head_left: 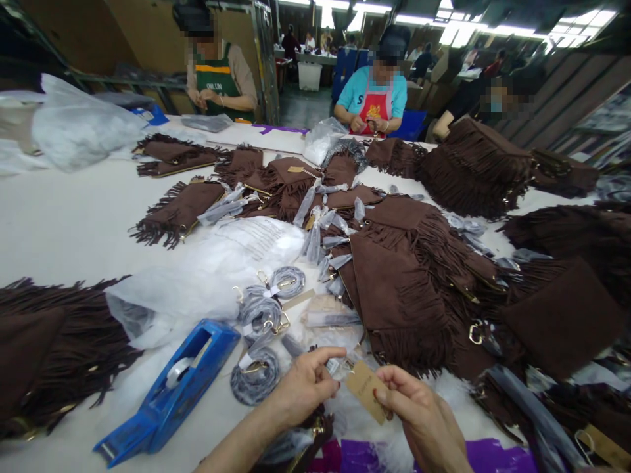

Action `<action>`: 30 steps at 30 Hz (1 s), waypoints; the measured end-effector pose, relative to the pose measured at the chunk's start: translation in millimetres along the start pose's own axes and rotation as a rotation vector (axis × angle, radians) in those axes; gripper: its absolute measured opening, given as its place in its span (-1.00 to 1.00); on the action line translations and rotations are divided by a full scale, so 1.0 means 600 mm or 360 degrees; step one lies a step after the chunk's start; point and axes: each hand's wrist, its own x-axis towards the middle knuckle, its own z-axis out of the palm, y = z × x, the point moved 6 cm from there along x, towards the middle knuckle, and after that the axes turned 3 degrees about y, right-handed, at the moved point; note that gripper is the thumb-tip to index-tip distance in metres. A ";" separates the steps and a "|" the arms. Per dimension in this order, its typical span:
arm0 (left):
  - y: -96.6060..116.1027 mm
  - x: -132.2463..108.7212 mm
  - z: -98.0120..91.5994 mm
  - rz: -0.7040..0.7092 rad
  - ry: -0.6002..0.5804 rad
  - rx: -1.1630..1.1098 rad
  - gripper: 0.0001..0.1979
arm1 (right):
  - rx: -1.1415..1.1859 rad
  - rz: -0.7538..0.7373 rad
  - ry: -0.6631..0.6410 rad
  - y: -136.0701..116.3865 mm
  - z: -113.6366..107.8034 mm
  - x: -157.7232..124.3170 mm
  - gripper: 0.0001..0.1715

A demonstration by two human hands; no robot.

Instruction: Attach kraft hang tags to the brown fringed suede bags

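My right hand [426, 407] pinches a tan cardboard hang tag [365, 392] by its right edge, between thumb and fingers. Faint print shows on the tag, and a thin loop sits at its upper corner. Just left of it is my left hand [308, 387], index finger stretched toward the loop and the other fingers curled with the thumb. What those fingers hold, if anything, is too small to make out. Below and between the hands lies a dark brown piece with a gold zipper [319, 430], mostly hidden by my left forearm.
A blue tape dispenser [170, 394] and coiled wrapped straps [256, 374] lie to the left. Brown fringed bags [394, 282] are heaped ahead and right, with more at far left. White plastic bags [211, 263] spread mid-table. Two people [372, 98] work across the table.
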 end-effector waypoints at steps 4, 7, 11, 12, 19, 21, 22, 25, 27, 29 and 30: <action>0.014 0.009 0.026 -0.0052 -0.0102 -0.0147 -0.75 | 0.0051 0.0006 -0.0049 0.011 0.002 0.005 -0.83; 0.012 0.004 0.013 -0.0109 -0.0057 -0.0193 -0.74 | 0.0098 0.0050 -0.0039 0.021 -0.003 0.011 -0.80; 0.004 -0.009 -0.022 -0.0162 -0.0055 -0.0164 -0.71 | 0.0224 0.0168 -0.0096 0.019 0.006 0.017 -0.76; 0.002 -0.012 -0.032 -0.0173 -0.0033 -0.0110 -0.71 | 0.0262 0.0194 -0.0109 0.017 0.010 0.019 -0.77; 0.008 -0.019 -0.078 -0.0106 0.0187 0.0201 -0.74 | 0.0456 0.0336 -0.0120 0.027 0.035 0.034 -0.84; 0.015 -0.024 -0.085 -0.0095 0.0260 0.0432 -0.77 | 0.0357 0.0325 -0.0109 0.035 0.036 0.038 -0.84; 0.020 -0.027 -0.087 -0.0082 0.0303 0.0613 -0.78 | 0.0238 0.0261 -0.0103 0.034 0.036 0.040 -0.84; 0.042 -0.038 -0.082 -0.0011 0.0359 0.1190 -0.78 | -0.0204 -0.0195 0.0009 -0.002 0.041 0.033 -0.91; 0.054 -0.040 -0.066 0.0067 0.0285 0.1364 -0.79 | -0.0290 -0.0485 0.0015 -0.039 0.060 0.015 -0.77; 0.062 -0.040 -0.046 0.0134 0.0158 0.1340 -0.80 | -0.0119 -0.0503 -0.0238 -0.065 0.098 -0.001 -0.57; 0.065 -0.040 -0.039 0.0144 0.0109 0.1290 -0.80 | 0.0019 -0.0433 -0.0420 -0.073 0.120 -0.007 -0.50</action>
